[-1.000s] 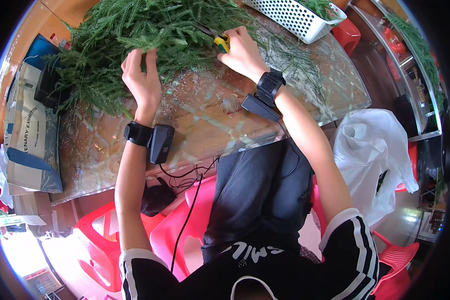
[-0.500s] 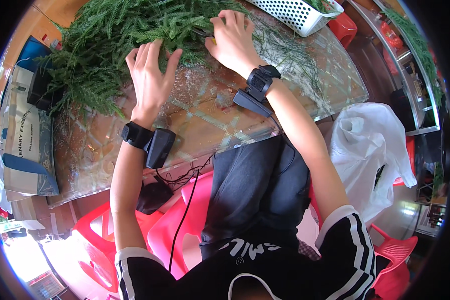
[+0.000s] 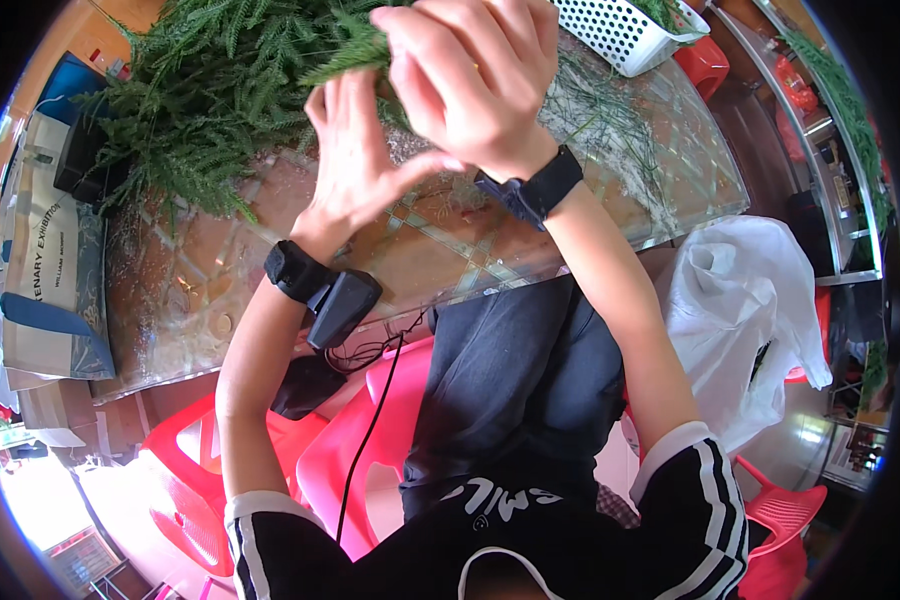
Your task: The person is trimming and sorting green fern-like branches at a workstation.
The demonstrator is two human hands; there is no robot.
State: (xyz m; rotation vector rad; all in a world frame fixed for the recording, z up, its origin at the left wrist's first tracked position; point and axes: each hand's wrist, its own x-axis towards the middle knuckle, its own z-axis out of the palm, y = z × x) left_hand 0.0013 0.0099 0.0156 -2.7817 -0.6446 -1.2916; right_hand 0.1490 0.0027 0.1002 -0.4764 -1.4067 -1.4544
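A thick heap of green needle-leaved branches (image 3: 220, 90) lies at the far side of the table (image 3: 260, 225). My left hand (image 3: 355, 160) is in front of it, thumb stretched out toward my right wrist and fingers extended. Its fingertips are at the lower edge of a green sprig (image 3: 355, 52). Beside it on the right, my right hand (image 3: 475, 85) is raised with its fingers curled closed. A tiny yellow spot shows between those fingers; the rest of what they hold is hidden.
Loose needles and pale dust (image 3: 610, 130) are strewn at the table's right. A white perforated basket (image 3: 620, 35) with greenery stands behind them. At the left are a printed bag (image 3: 55, 270) and a black box (image 3: 85, 165). A white plastic bag (image 3: 735, 320) hangs at the right.
Both hands have shifted right and closer together. My right hand has lifted and turned, its fingers now curled. The left thumb has swung outward, and a sprig stands out between the hands.
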